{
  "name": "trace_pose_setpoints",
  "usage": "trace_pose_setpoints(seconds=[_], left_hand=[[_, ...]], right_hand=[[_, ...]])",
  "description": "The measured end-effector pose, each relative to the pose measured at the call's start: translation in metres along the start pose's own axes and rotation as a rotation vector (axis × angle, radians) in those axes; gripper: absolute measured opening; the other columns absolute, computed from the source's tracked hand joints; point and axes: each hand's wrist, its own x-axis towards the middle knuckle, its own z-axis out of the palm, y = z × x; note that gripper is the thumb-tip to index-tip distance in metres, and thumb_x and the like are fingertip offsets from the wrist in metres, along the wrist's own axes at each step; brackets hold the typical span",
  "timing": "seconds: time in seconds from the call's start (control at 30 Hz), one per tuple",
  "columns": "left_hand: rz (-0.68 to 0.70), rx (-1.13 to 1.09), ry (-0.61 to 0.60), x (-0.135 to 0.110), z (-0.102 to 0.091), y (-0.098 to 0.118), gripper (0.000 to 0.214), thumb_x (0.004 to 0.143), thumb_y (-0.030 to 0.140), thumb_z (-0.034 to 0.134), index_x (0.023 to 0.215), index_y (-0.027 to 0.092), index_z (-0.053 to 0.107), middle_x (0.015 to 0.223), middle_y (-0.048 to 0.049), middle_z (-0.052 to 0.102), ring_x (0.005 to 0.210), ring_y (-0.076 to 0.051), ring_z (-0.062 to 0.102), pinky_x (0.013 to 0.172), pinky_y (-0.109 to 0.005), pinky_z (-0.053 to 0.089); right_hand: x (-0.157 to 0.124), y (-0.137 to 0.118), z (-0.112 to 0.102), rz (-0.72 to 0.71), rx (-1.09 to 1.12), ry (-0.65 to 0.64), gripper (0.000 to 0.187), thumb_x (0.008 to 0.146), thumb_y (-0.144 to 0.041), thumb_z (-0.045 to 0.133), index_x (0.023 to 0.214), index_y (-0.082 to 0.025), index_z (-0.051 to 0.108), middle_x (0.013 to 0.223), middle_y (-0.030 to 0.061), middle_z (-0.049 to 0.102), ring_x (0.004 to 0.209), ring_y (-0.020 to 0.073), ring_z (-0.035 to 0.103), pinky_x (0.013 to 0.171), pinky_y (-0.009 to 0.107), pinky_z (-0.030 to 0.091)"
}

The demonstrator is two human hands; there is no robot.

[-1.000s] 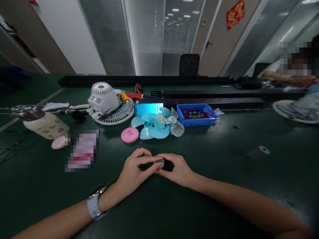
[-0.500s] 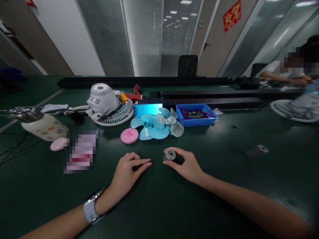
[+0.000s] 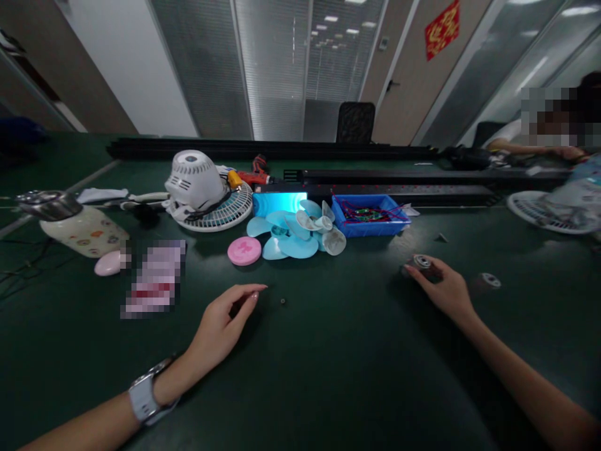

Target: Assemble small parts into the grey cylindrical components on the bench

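Note:
Between the thumb and fingers of my right hand (image 3: pixel 446 285) is a short grey cylinder (image 3: pixel 421 263) with a ringed metal end face. A similar grey cylinder (image 3: pixel 491 280) stands on the green table (image 3: pixel 328 376), just beyond that hand on the right. My left hand (image 3: pixel 220 329), with a watch on its wrist, is low over the table with its thumb and index finger slightly apart and nothing visible in them. A tiny ring-like part (image 3: pixel 282 301), perhaps a nut, lies just right of those fingertips.
Behind the hands are pale blue fan blades (image 3: pixel 295 241), a pink round disc (image 3: pixel 244 251) and a blue tray (image 3: pixel 370 233) of wires. A white fan body (image 3: pixel 195 178) and a flask (image 3: pixel 84 232) stand left. Another person (image 3: pixel 511 134) sits at the far right.
My right hand has carried the cylinder to the right, close to the other one. My left hand has drawn back leftward, and the tiny ring-like part now shows on the table.

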Motion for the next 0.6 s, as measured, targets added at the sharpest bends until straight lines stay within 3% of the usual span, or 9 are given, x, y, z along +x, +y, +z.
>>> trace_pose_setpoints(seconds=[0.1, 0.13, 0.2, 0.27, 0.37, 0.47, 0.6], left_hand=[[-0.071, -0.072, 0.041, -0.002, -0.003, -0.005, 0.032, 0.095, 0.039, 0.049, 0.113, 0.021, 0.068, 0.084, -0.0018, 0.065, 0.071, -0.016, 0.059, 0.065, -0.026, 0.046], [-0.083, -0.084, 0.04, -0.002, -0.003, -0.006, 0.031, 0.095, 0.038, 0.048, 0.112, 0.02, 0.067, 0.081, -0.0011, 0.063, 0.07, -0.015, 0.059, 0.065, -0.026, 0.046], [-0.088, -0.089, 0.021, -0.001, -0.001, -0.006, 0.029, 0.095, 0.036, 0.048, 0.111, 0.02, 0.066, 0.081, -0.001, 0.063, 0.071, -0.015, 0.058, 0.065, -0.026, 0.046], [-0.08, -0.084, 0.002, 0.0, 0.0, -0.004, 0.028, 0.094, 0.035, 0.048, 0.109, 0.02, 0.066, 0.084, -0.0015, 0.064, 0.072, -0.015, 0.059, 0.066, -0.027, 0.046], [-0.064, -0.081, -0.003, -0.001, 0.001, -0.002, 0.026, 0.093, 0.034, 0.049, 0.106, 0.02, 0.067, 0.086, -0.002, 0.065, 0.073, -0.016, 0.06, 0.067, -0.027, 0.047], [-0.051, -0.072, 0.0, -0.002, -0.001, 0.0, 0.025, 0.093, 0.034, 0.049, 0.103, 0.02, 0.067, 0.086, -0.0022, 0.067, 0.072, -0.016, 0.061, 0.066, -0.027, 0.047], [-0.02, -0.05, -0.013, -0.002, -0.001, 0.002, 0.024, 0.092, 0.034, 0.05, 0.1, 0.02, 0.068, 0.088, -0.0028, 0.07, 0.075, -0.017, 0.063, 0.067, -0.027, 0.048]], right_hand=[[-0.007, -0.032, -0.004, -0.204, -0.17, 0.234, 0.069, 0.075, -0.061, 0.07, 0.124, -0.013, 0.061, 0.11, 0.0154, 0.068, 0.096, 0.0297, 0.065, 0.09, 0.045, 0.048], [-0.01, -0.048, -0.005, -0.283, -0.212, 0.258, 0.065, 0.076, -0.058, 0.071, 0.124, -0.014, 0.062, 0.105, 0.0141, 0.068, 0.095, 0.0291, 0.064, 0.091, 0.046, 0.046], [-0.017, -0.084, -0.001, -0.426, -0.193, 0.1, 0.047, 0.081, -0.051, 0.07, 0.117, -0.019, 0.068, 0.088, 0.0077, 0.067, 0.085, 0.0237, 0.063, 0.088, 0.042, 0.045], [-0.024, -0.12, 0.014, -0.503, -0.051, -0.235, 0.037, 0.086, -0.047, 0.067, 0.115, -0.025, 0.07, 0.076, 0.0016, 0.064, 0.071, 0.0165, 0.059, 0.076, 0.032, 0.046], [-0.031, -0.165, 0.05, -0.498, 0.156, -0.641, 0.043, 0.087, -0.049, 0.067, 0.123, -0.027, 0.068, 0.071, -0.0025, 0.059, 0.06, 0.0112, 0.053, 0.06, 0.025, 0.041], [-0.035, -0.193, 0.087, -0.495, 0.203, -0.771, 0.044, 0.084, -0.051, 0.07, 0.121, -0.028, 0.07, 0.072, -0.003, 0.06, 0.061, 0.0108, 0.053, 0.06, 0.025, 0.039], [-0.04, -0.204, 0.113, -0.526, 0.186, -0.74, 0.026, 0.087, -0.044, 0.068, 0.107, -0.03, 0.076, 0.075, -0.0018, 0.064, 0.068, 0.0117, 0.057, 0.068, 0.028, 0.039]])
